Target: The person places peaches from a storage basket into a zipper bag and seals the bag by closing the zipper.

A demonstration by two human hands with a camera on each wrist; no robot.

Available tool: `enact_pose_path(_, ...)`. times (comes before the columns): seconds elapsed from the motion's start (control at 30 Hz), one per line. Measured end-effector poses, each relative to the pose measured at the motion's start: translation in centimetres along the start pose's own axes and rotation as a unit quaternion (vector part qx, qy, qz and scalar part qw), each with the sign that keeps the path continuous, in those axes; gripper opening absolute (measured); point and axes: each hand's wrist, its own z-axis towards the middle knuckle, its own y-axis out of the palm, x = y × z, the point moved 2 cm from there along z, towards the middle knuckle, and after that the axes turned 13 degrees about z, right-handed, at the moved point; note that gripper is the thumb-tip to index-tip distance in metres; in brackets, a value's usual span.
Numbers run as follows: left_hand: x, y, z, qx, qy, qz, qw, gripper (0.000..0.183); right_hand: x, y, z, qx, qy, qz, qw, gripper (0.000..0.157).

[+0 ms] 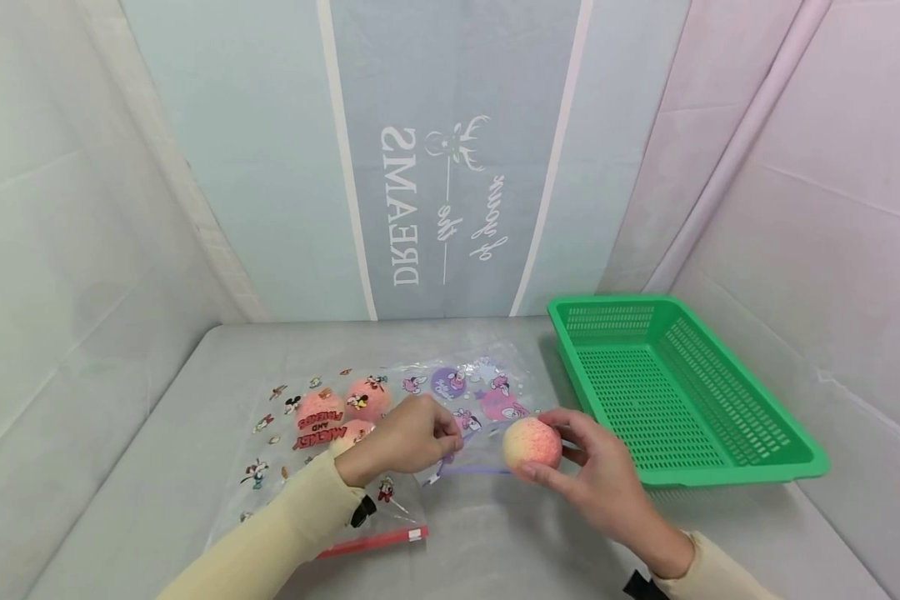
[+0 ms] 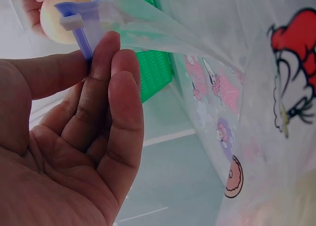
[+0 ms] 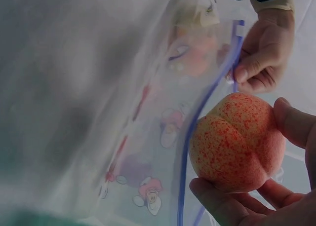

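Note:
My right hand [image 1: 600,477] holds a yellow-and-pink peach [image 1: 532,443] between thumb and fingers. In the right wrist view the peach [image 3: 237,143] is right at the purple zip edge [image 3: 186,159] of a clear zip bag. Printed with pink and purple characters, this zip bag [image 1: 450,382] lies mid-table. The left hand [image 1: 417,435] pinches one end of its zip edge between thumb and forefinger, by the white slider [image 2: 73,21]. Beneath the left forearm lies a second zip bag [image 1: 321,438] with a red zip and several cartoon prints; peaches [image 1: 367,399] show inside it.
A green plastic basket [image 1: 750,477] with slotted sides stands at the right of the grey table [image 1: 487,550]. Pale cloth walls [image 1: 90,275] rise at left and right, and a printed cloth [image 1: 270,167] hangs behind.

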Motion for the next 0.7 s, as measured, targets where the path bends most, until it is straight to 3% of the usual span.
enact_pose_path(0.2, 0.0, 0.0, 0.0, 0.002, 0.008, 0.0, 1.0, 0.021, 0.6, 0.9, -0.3, 0.0, -0.013, -0.027, 1.0, 0.056)
enact_pose_path(0.4, 0.0, 0.1, 0.0, 0.002, 0.008, -0.001, 1.0, 0.021, 1.1, 1.6, -0.9, 0.009, -0.056, -0.081, 0.995, 0.061)
enact_pose_path(0.7, 0.1, -0.1, 0.1, 0.014, 0.005, 0.011, 0.9998, 0.022, 1.3, 2.1, -1.0, -0.001, -0.117, -0.101, 0.988, 0.062)
